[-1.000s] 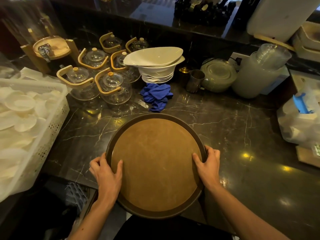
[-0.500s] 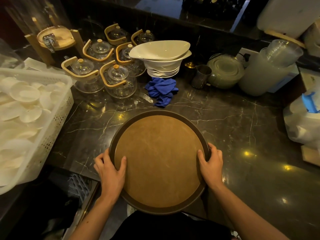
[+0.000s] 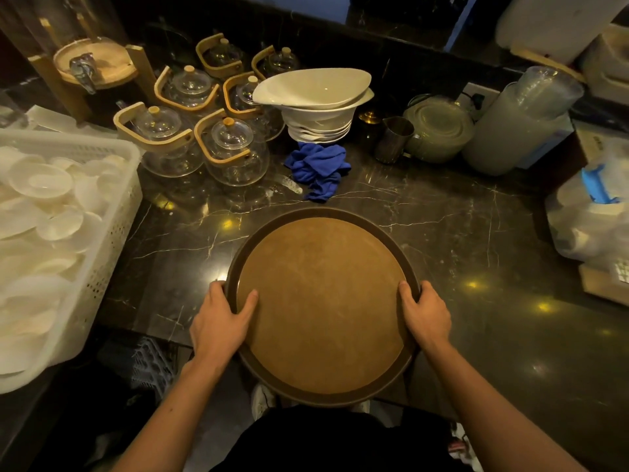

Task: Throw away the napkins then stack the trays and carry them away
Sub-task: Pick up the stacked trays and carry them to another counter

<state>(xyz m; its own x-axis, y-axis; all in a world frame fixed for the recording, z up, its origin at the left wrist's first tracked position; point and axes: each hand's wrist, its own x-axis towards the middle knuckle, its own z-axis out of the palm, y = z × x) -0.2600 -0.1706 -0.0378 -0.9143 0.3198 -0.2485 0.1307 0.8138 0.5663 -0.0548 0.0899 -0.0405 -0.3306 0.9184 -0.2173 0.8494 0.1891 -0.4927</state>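
Observation:
A round brown tray (image 3: 323, 301) with a dark rim lies at the near edge of the black marble counter (image 3: 476, 240), its near part hanging over the edge. My left hand (image 3: 219, 321) grips its left rim, thumb on the inner face. My right hand (image 3: 425, 313) grips the right rim the same way. The tray's top is bare, and I cannot tell whether more trays lie beneath it. No napkins are in view.
A white basket (image 3: 112, 212) of white dishes stands at the left. Several glass teapots (image 3: 231, 151), stacked white bowls (image 3: 316, 107), a blue cloth (image 3: 318, 168), a metal cup (image 3: 393, 139) and plastic containers (image 3: 517, 127) line the back. Wrapped supplies (image 3: 592, 212) sit at the right.
The tray with both hands on it has slid a little farther onto the counter, and the view has tilted slightly. Both grips are unchanged.

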